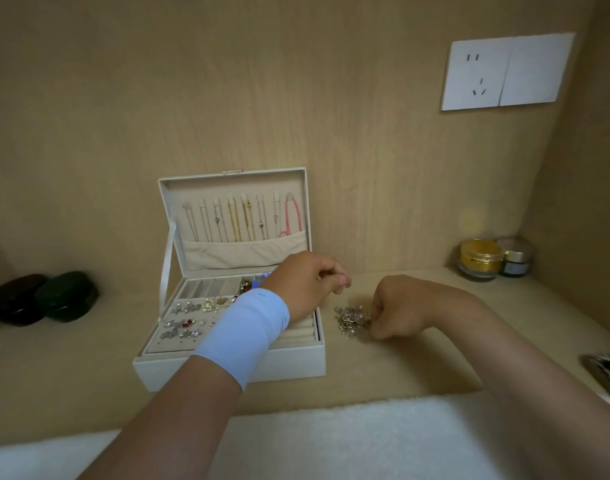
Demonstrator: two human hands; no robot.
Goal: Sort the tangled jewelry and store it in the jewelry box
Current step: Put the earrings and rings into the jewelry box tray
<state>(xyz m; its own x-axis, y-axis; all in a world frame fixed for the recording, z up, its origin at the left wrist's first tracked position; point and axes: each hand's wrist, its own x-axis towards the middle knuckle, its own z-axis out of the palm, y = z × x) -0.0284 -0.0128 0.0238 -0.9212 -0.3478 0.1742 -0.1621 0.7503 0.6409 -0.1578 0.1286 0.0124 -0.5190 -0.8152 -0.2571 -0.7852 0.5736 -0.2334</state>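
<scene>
A white jewelry box stands open on the wooden shelf, with several chains hanging inside its lid and earrings pinned in its tray. To its right lies a small tangled pile of silver jewelry. My left hand, with a light blue wristband, hovers over the box's right side, and its curled fingers pinch a tiny piece at the fingertips. My right hand rests on the shelf, fingers curled and pinching into the right edge of the pile.
Two dark round cases sit at the far left. Two cosmetic jars stand at the back right corner. A patterned object lies at the right edge. A white wall socket is above; a white fluffy surface lies in front.
</scene>
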